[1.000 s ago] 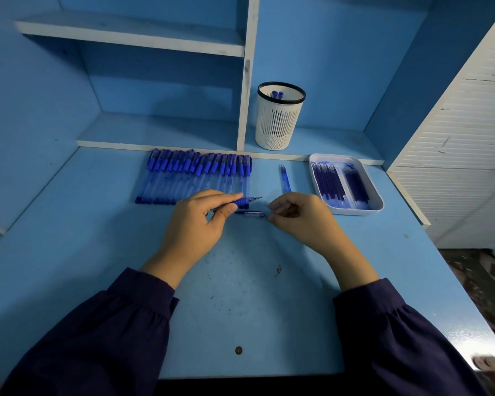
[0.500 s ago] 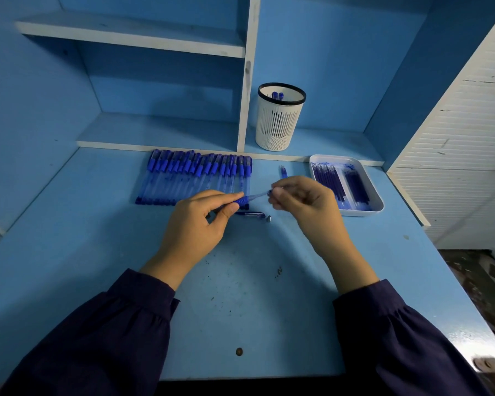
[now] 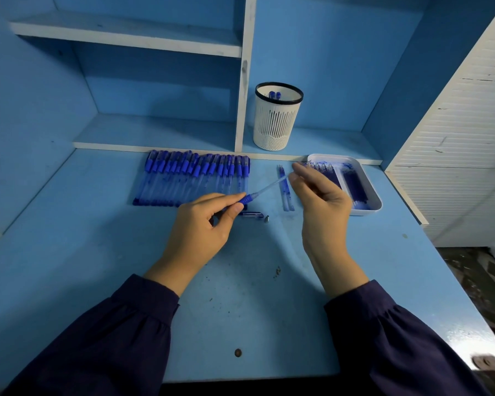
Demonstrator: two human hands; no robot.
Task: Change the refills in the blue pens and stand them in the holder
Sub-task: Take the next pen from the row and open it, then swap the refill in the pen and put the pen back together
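- So far, two pens stand in the holder, far centre; the long row at far left looks undone.
- Left hand grips one pen by its blue grip — its cap and tip lie just beside.
- Right hand pinches the pale refill sticking out of that pen.
- Two spent refills lie between the hands; new refills wait in the tray, far right.
- Left for this pen: new refill, tip, cap, holder — then the row.
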